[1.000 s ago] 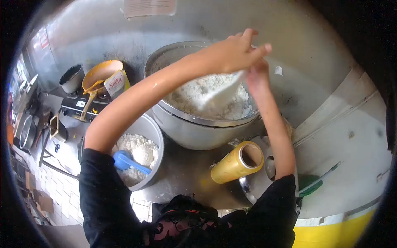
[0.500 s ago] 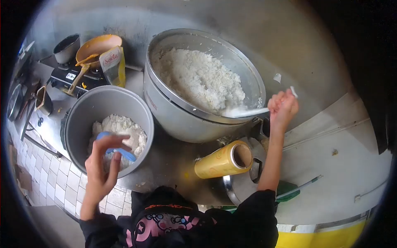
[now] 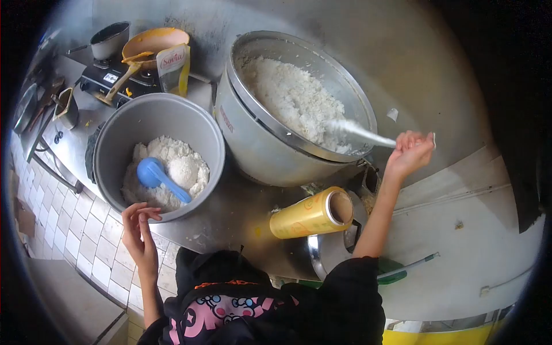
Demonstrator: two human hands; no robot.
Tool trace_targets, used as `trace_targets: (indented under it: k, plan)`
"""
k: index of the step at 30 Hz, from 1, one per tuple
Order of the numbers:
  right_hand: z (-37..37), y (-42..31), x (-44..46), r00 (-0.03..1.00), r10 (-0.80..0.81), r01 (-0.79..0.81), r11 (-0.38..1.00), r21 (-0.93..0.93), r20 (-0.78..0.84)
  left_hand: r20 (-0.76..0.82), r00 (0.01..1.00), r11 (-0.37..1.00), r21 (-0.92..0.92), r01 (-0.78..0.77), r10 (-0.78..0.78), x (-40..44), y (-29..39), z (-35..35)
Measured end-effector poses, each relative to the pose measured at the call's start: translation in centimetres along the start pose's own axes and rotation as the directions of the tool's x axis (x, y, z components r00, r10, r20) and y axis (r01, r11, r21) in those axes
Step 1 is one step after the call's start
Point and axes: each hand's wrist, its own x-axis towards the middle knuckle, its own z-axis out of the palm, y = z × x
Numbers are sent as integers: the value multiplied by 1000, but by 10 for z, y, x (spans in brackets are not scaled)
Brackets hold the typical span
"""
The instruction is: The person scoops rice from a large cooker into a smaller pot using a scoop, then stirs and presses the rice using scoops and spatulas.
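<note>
A white rice paddle [image 3: 368, 134] is gripped in my right hand [image 3: 411, 154], its blurred blade touching the cooked rice [image 3: 299, 100]. That rice fills a large metal rice cooker [image 3: 241, 129]. My left hand [image 3: 140, 234] holds nothing, its fingers loosely bent and apart, at the front rim of a grey pot [image 3: 109, 135]. Inside this pot lies more white rice [image 3: 198, 168] with a rounded mound on top. Resting on it is a blue scoop [image 3: 150, 172], bowl to the left and handle pointing toward me.
A yellow roll of wrap [image 3: 305, 215] lies in front of the cooker, beside a round metal lid [image 3: 330, 250]. At the back left, an orange-stained pan [image 3: 155, 39] and a dark saucepan [image 3: 109, 41] sit on a stove [image 3: 98, 77], near a Sovia pouch [image 3: 172, 66].
My left hand has drawn back from over the blue scoop to the grey pot's front rim. My right hand has moved outward, lifting the paddle's handle end. The view has shifted slightly.
</note>
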Motion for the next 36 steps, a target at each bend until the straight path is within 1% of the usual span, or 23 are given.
trace_targets:
  k: [1, 3, 5, 7, 8, 10, 14, 15, 16, 17, 19, 20, 22, 23, 25, 26, 27, 29, 30, 32, 33, 35, 36]
  plan:
    - [-3, 4, 2, 1000, 3, -3, 1000, 0, -2, 30, 1000, 1000, -6, -6, 6, -2, 2, 0]
    - [-7, 18, 8, 959, 234, -208, 965, -161, 158, 43, 999, 1000, -18, 15, -15, -8, 4, 5]
    - [-4, 18, 12, 979, 172, -155, 976, -151, 111, 84, 996, 1000, 1, 17, -17, -13, 4, 9]
    - [-6, 23, 31, 989, 74, -72, 997, 24, -129, 155, 988, 1000, -14, 3, -1, -23, 8, 18]
    - [-14, 24, 40, 989, 72, -69, 997, 23, -130, 169, 986, 999, -31, 14, -8, -26, 7, 21]
    - [-26, 28, 57, 999, -53, 50, 974, 223, 8, 187, 982, 999, -31, 19, -13, -30, 5, 26]
    - [-33, 52, 67, 990, -132, 139, 970, 201, -48, 201, 978, 997, -33, 72, -64, -35, 7, 28]
    - [-35, 61, 66, 978, 11, -39, 990, 133, 208, 205, 977, 997, -34, 74, -65, -36, 7, 28]
    - [-35, 66, 67, 882, 166, -196, 980, 24, 441, 212, 976, 999, -6, 52, -50, -38, 7, 29]
    - [-35, 68, 69, 881, 163, -194, 981, 26, 444, 216, 976, 999, 21, 29, -33, -38, 6, 29]
    - [-17, 57, 61, 981, -69, 46, 991, 127, 179, 209, 976, 998, 2, 56, -55, -40, 7, 31]
    - [-13, 58, 63, 982, -63, 41, 991, 125, 178, 214, 973, 996, -11, 88, -83, -43, 7, 30]
    - [-10, 60, 62, 874, 194, -184, 981, -66, 445, 266, 955, 991, 10, 136, -133, -52, -3, 24]
    - [-10, 55, 61, 876, 199, -188, 980, -71, 438, 307, 937, 985, 21, 171, -169, -56, -11, 22]
    - [-1, 36, 54, 985, -19, -2, 993, 121, 171, 396, 895, 978, 74, 194, -207, -72, -33, 14]
    - [-7, 33, 52, 964, -124, 76, 976, 203, 235, 478, 843, 969, 131, 209, -247, -83, -44, 9]
    - [-12, 40, 53, 970, -110, 70, 980, 188, 215, 516, 801, 952, 145, 268, -304, -95, -54, 7]
    - [-25, 60, 57, 907, 127, -107, 992, -71, 402, 620, 677, 915, 208, 345, -396, -118, -69, 2]
    - [-29, 55, 53, 916, 145, -118, 989, -94, 374, 668, 630, 906, 173, 387, -397, -131, -80, 1]
    - [-22, 30, 48, 977, -140, 127, 988, 89, 158, 768, 519, 928, 305, 216, -374, -137, -71, 4]
    - [-30, 22, 51, 982, -131, 124, 990, 63, 136, 819, 459, 932, 357, 63, -345, -138, -75, 5]
    - [-52, 8, 59, 957, -247, 268, 954, 134, -155, 812, 430, 906, 422, 31, -394, -136, -78, 9]
    - [-70, -5, 57, 949, -248, 283, 942, 180, -192, 788, 434, 876, 481, 10, -438, -136, -81, 12]
